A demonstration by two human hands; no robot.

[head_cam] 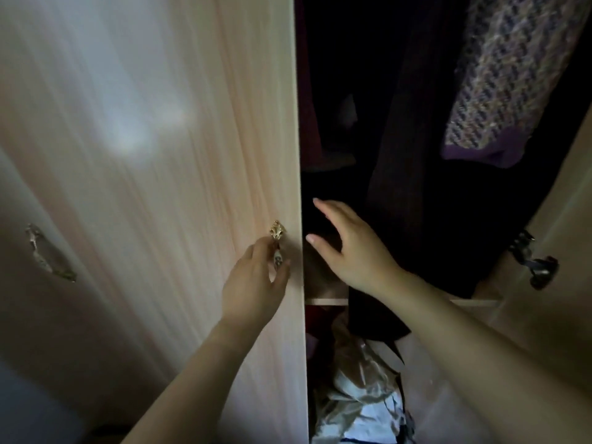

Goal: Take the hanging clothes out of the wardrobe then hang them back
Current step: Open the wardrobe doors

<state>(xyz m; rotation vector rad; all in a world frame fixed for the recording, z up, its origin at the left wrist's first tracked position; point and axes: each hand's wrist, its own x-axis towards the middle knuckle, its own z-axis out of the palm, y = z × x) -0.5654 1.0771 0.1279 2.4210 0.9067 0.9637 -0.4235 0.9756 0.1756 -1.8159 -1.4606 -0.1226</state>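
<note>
A pale wood wardrobe door (179, 155) stands in front of me with a gold handle (277, 241) near its right edge. My left hand (256, 283) curls its fingers round that handle. My right hand (349, 248) reaches into the dark opening with fingers spread, just in front of a dark hanging garment (448, 203), holding nothing. A purple and beige knitted garment (512, 78) hangs at the upper right. More dark clothes hang deeper inside, hard to make out.
The right door (570, 251) stands open with a dark handle (531, 264). Another door at the far left carries a handle (48, 254). Below a shelf edge (326, 301), crumpled pale fabric (362, 395) lies at the wardrobe bottom.
</note>
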